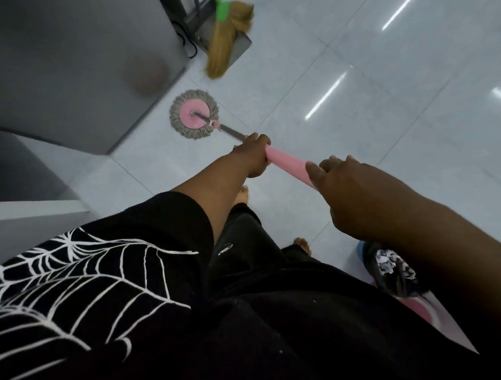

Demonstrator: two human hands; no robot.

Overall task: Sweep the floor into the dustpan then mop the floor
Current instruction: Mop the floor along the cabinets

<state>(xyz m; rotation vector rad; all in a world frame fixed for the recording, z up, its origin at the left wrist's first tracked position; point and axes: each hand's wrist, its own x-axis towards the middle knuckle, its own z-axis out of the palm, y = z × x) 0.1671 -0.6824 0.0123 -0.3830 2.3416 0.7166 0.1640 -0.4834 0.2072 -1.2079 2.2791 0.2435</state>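
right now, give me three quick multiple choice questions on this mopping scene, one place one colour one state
1. Where is the mop head? A in a bucket; B on the floor beside the grey cabinet; C on a table.
2. What colour is the collar of the broom? A red; B blue; C green.
3. What grips the mop handle? A both hands; B one hand; C nothing.
Answers: B, it lies flat on the tiles by the cabinet; C, a green band tops the bristles; A, left hand and right hand both wrap it.

Glossy tiled floor (385, 97); stringy cloth mop head (194, 114)
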